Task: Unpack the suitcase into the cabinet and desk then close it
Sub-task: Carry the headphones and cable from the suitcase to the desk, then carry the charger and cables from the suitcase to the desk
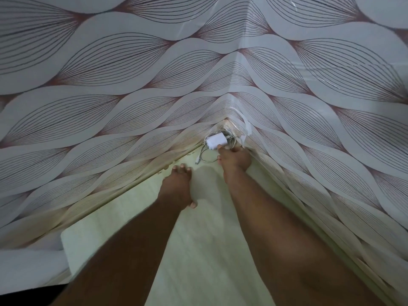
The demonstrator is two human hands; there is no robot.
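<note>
My right hand [235, 161] pinches the white charger [215, 140] at the desk [198, 250] corner, twelve o'clock; left hand [177, 186] rests flat, relaxed (suitcase unseen, closing presumably remains).

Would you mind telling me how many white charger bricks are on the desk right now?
1. The white charger brick sits in the far corner of the desk where the walls meet, amid tangled cable, touched by the right hand. The tangle may hide others.
</note>
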